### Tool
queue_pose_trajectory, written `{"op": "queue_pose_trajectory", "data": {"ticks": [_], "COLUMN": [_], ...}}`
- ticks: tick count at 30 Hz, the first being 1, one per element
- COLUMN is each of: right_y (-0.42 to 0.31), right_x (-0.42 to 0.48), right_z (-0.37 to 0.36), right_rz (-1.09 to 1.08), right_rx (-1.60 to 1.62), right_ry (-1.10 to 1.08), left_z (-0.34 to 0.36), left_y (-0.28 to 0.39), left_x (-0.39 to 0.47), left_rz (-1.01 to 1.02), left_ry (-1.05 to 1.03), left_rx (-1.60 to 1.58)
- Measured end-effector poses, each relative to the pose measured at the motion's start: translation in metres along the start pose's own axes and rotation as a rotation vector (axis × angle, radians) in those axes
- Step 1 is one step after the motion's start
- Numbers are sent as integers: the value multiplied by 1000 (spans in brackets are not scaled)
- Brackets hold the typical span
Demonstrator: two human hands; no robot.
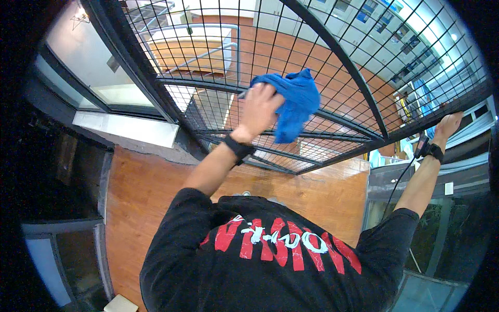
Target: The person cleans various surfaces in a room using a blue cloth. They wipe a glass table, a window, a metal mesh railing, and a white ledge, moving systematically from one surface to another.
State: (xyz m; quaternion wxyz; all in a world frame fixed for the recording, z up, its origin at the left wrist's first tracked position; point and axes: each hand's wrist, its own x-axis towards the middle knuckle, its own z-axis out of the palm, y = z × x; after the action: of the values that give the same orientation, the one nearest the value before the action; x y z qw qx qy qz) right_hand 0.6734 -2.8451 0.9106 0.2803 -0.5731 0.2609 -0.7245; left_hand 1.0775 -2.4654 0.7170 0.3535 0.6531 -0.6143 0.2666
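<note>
My left hand point(260, 109) presses a blue cloth point(298, 101) against a crossbar of a black metal mesh gate point(343, 58). The cloth spreads out to the right of the fingers, and its lower end hangs down over the bars. A dark band is on the left wrist. At the far right, my right hand point(448, 124) is closed around the gate's outer frame bar. A dark band is on that wrist too, with a small dark device and a black cable beside it. The fingertips of the right hand are partly hidden.
Wooden flooring point(148, 210) lies below the gate and beyond it. Through the mesh are a metal railing point(237, 50), stairs and pale cabinets. A framed glass panel point(105, 70) and white ledge point(128, 128) stand left; dark glass panels point(448, 234) stand right.
</note>
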Motion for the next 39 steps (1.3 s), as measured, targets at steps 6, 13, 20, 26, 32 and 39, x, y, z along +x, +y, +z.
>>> {"op": "queue_pose_trajectory", "data": {"ticks": [6, 13, 20, 26, 32, 39], "right_y": [39, 29, 25, 21, 50, 4], "right_x": [38, 28, 14, 12, 23, -10], "right_z": [-41, -19, 3, -5, -13, 24], "right_rz": [122, 36, -112, -139, -184, -291], "right_rx": [156, 110, -71, -102, 159, -71], "right_ry": [39, 57, 40, 122, -81, -6], "left_z": [-46, -125, -71, -20, 33, 91], "left_y": [-126, -243, -188, -79, 10, 133], "left_x": [-72, -123, -106, -60, -27, 2], "left_rz": [-44, -591, -697, -403, -353, -357], "left_ry": [235, 31, 247, 166, 98, 131], "left_rx": [236, 657, 217, 162, 49, -90]}}
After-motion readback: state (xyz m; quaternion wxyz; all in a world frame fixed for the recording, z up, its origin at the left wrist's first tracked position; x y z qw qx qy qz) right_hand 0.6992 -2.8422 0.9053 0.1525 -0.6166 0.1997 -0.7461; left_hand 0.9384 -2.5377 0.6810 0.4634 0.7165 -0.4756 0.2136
